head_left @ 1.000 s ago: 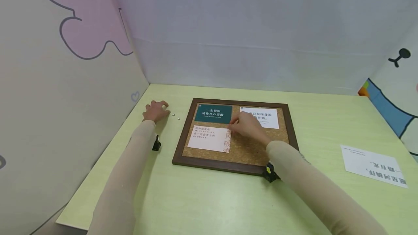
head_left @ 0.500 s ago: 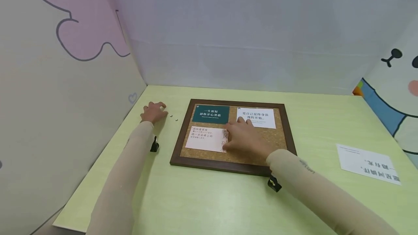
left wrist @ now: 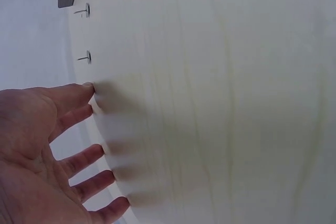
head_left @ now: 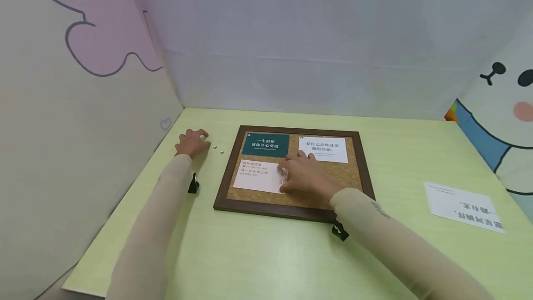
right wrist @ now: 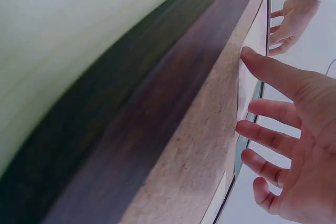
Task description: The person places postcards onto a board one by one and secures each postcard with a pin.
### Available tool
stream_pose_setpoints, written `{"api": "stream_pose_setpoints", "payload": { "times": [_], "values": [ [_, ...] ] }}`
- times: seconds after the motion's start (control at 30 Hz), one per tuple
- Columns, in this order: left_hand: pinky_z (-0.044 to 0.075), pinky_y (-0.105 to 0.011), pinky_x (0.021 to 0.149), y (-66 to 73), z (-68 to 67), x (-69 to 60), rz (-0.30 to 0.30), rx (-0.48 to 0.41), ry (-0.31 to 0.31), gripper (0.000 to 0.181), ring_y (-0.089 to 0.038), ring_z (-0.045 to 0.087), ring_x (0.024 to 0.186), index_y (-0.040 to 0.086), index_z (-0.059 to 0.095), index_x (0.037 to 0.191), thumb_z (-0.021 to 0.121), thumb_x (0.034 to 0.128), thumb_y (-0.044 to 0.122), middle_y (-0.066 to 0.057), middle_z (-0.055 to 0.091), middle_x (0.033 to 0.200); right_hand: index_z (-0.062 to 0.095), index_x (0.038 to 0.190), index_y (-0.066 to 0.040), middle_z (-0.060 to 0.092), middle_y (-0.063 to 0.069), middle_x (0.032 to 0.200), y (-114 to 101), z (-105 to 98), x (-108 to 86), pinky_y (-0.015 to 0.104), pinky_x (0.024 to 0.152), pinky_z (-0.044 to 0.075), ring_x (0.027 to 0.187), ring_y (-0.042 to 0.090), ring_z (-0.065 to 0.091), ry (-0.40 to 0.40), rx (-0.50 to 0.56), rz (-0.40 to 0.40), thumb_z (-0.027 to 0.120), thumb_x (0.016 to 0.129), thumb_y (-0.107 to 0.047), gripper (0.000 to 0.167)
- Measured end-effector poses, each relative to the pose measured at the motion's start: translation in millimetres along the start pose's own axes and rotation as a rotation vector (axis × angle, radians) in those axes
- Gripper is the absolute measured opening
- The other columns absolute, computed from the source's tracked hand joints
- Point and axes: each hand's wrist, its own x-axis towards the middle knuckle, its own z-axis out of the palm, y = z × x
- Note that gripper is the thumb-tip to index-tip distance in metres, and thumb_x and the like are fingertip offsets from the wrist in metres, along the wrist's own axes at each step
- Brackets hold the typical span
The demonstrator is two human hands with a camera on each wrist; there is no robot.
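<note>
Framed corkboard (head_left: 270, 209) on the table (head_left: 250, 253). Pink card (head_left: 255, 177) at the board's nine o'clock; right hand (head_left: 304, 174) over the card's three o'clock end, grip spread, contact hard to confirm. Green card (head_left: 265, 145) at eleven, white card (head_left: 322, 147) at one. Left hand (head_left: 191, 142) between nine and ten, digits apart, two tacks (left wrist: 88, 57) just beside, points up.
</note>
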Motion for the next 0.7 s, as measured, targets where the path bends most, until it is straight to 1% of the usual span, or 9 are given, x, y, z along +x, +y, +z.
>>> {"api": "stream_pose_setpoints", "payload": {
  "times": [0.17, 0.23, 0.33, 0.4, 0.43, 0.57, 0.7],
  "values": [
    [0.027, -0.071, 0.099, -2.9, -1.8, -0.1, 0.011, -0.004, -0.005, 0.045, -0.052, 0.028, 0.129, 0.011, 0.049, 0.137, 0.049, 0.0953, 0.026, -0.030, 0.033, 0.142, 0.071, 0.118, -0.021, 0.061, 0.001, 0.122, -5, -3, 3.4, 0.053, 0.099, 0.033, 0.110, 0.026, 0.044, -0.028, -0.001, 0.001, 0.085, 0.073, -0.044, 0.053],
    [0.027, -0.071, 0.099, -4.6, -0.6, 0.5, 0.015, -0.013, -0.007, 0.044, -0.051, 0.029, 0.128, 0.012, 0.050, 0.136, 0.049, 0.0950, 0.026, -0.029, 0.034, 0.141, 0.071, 0.115, -0.020, 0.061, 0.001, 0.122, -7, -5, 4.1, 0.054, 0.102, 0.032, 0.111, 0.026, 0.044, -0.044, -0.013, 0.002, 0.085, 0.073, -0.043, 0.049],
    [0.027, -0.071, 0.099, -7.5, 0.5, 1.3, 0.024, -0.023, -0.003, 0.040, -0.051, 0.030, 0.129, 0.012, 0.052, 0.133, 0.049, 0.0961, 0.026, -0.027, 0.036, 0.142, 0.071, 0.112, -0.021, 0.060, 0.001, 0.123, -10, -8, 4.7, 0.052, 0.102, 0.032, 0.110, 0.026, 0.044, -0.063, -0.033, 0.000, 0.084, 0.074, -0.042, 0.045],
    [0.029, -0.071, 0.098, -8.4, 0.0, 0.6, 0.037, -0.017, 0.000, 0.037, -0.051, 0.032, 0.128, 0.012, 0.054, 0.131, 0.049, 0.0970, 0.026, -0.027, 0.037, 0.141, 0.071, 0.111, -0.021, 0.060, 0.000, 0.123, -12, -9, 4.9, 0.050, 0.101, 0.032, 0.110, 0.025, 0.044, -0.070, -0.045, 0.004, 0.083, 0.075, -0.042, 0.044],
    [0.031, -0.070, 0.097, -8.9, -0.4, 0.5, 0.046, -0.004, 0.008, 0.036, -0.051, 0.035, 0.126, 0.012, 0.055, 0.129, 0.050, 0.0972, 0.026, -0.027, 0.039, 0.140, 0.071, 0.111, -0.021, 0.060, 0.000, 0.122, -13, -10, 4.8, 0.049, 0.098, 0.033, 0.109, 0.025, 0.045, -0.071, -0.051, 0.004, 0.083, 0.075, -0.042, 0.043],
    [0.042, -0.061, 0.092, -7.4, -2.4, -0.2, 0.109, 0.030, 0.022, 0.030, -0.046, 0.048, 0.119, 0.009, 0.059, 0.124, 0.052, 0.0983, 0.023, -0.024, 0.049, 0.134, 0.071, 0.110, -0.020, 0.061, 0.000, 0.120, -15, -11, 4.5, 0.048, 0.095, 0.033, 0.107, 0.025, 0.045, -0.076, -0.043, 0.015, 0.084, 0.074, -0.042, 0.043],
    [0.047, -0.053, 0.089, -2.6, -3.2, -1.3, 0.203, 0.043, 0.007, 0.024, -0.041, 0.057, 0.113, 0.005, 0.062, 0.116, 0.055, 0.0985, 0.019, -0.023, 0.058, 0.126, 0.071, 0.107, -0.019, 0.061, 0.000, 0.116, -15, -11, 3.9, 0.049, 0.096, 0.033, 0.104, 0.025, 0.044, -0.082, -0.034, 0.016, 0.085, 0.074, -0.039, 0.041]
  ]
}}
